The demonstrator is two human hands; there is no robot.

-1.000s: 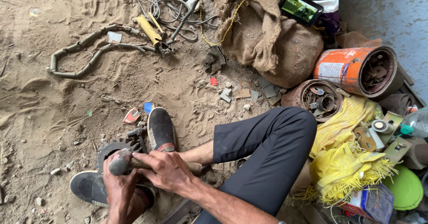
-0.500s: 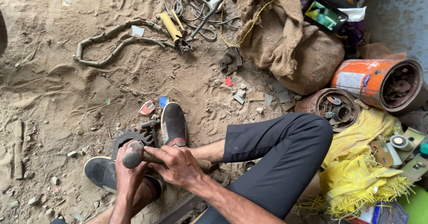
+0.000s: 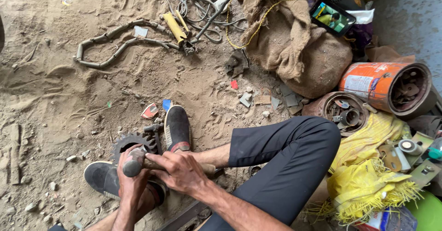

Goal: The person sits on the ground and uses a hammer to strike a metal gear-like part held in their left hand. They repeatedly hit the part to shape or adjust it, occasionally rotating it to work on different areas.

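Observation:
I sit on sandy ground with my shoes pinning a dark toothed gear [image 3: 125, 142]. My left hand [image 3: 131, 181] wraps the rounded metal end of a shaft-like tool [image 3: 133, 163] that lies over the gear. My right hand [image 3: 180, 170] grips the same tool further along its handle, whose pale end shows past my ankle. My right shoe [image 3: 177, 129] stands beside the gear and my left shoe [image 3: 102, 176] lies below it. My bent leg in dark trousers [image 3: 285, 166] fills the lower right.
A burlap sack [image 3: 299, 51] with a phone [image 3: 332, 16] on it lies at the top right. An orange can [image 3: 386, 86] on its side, a rusty round housing [image 3: 343, 111], yellow cloth [image 3: 368, 166], cables [image 3: 202, 5], a yellow-handled tool [image 3: 177, 28] and a curved chain-like strip [image 3: 119, 44] lie around.
The view has shifted so everything sits further right and lower. My hands stay clasped on the tool over the gear, with its rounded end a little lower.

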